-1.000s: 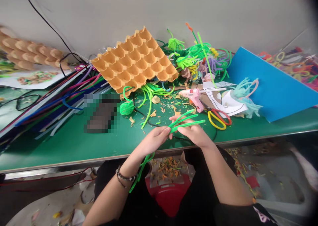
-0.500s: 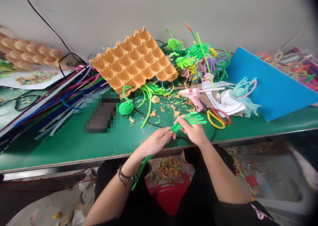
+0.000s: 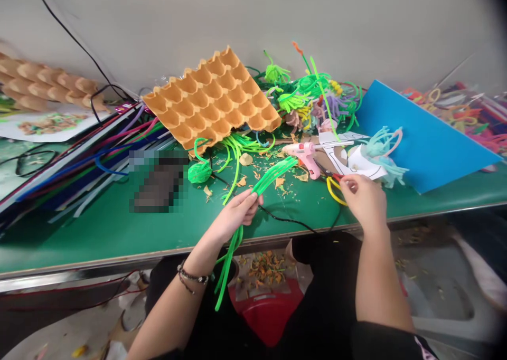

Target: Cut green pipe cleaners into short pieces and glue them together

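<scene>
My left hand (image 3: 242,208) is closed round a bundle of green pipe cleaners (image 3: 276,174). Their upper ends point toward the glue gun, while the long tails hang below the hand past the table edge. At the right, my right hand (image 3: 364,199) has its fingers curled over the red handle of the scissors (image 3: 336,191); the yellow handle shows beside it. Just behind lies a pink glue gun (image 3: 307,157). Left of the bundle sits a green pipe-cleaner ball (image 3: 199,172) with a loop on top.
An egg tray (image 3: 217,96) leans at the back, beside a heap of coloured pipe-cleaner pieces (image 3: 304,93). Long pipe cleaners (image 3: 79,159) and a pixelated dark object (image 3: 160,183) lie left. A blue board (image 3: 423,143) and cut white paper (image 3: 362,162) are right. Scraps litter the green table (image 3: 130,233).
My right hand has let go of the green pipe cleaners and moved right to the scissors. My left hand keeps the bundle, shifted a little left, with its ends tilted further up.
</scene>
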`<action>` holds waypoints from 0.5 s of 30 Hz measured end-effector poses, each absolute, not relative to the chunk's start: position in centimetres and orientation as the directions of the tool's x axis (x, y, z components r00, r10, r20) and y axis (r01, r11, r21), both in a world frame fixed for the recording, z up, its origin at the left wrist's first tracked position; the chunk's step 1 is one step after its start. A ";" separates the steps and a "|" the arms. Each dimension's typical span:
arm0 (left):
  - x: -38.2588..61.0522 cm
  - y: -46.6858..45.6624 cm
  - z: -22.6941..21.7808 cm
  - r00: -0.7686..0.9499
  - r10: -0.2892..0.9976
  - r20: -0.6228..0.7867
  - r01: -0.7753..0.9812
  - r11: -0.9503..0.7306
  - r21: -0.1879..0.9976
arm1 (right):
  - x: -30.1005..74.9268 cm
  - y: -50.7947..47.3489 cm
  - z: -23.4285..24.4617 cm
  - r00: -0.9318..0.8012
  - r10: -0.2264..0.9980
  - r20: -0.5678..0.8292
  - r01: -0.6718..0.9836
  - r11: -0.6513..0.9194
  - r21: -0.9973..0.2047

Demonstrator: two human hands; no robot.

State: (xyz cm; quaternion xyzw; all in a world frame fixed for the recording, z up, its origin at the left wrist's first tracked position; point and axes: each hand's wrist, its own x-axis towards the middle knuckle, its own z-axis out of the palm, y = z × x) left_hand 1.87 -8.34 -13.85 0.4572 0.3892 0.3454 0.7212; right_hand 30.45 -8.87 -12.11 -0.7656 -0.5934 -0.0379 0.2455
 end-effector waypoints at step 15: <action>1.6 -8.2 -13.2 0.476 0.828 -0.298 -0.246 0.450 0.858 | 32.0 -8.5 -12.8 0.245 0.939 0.243 0.969 -0.241 -0.050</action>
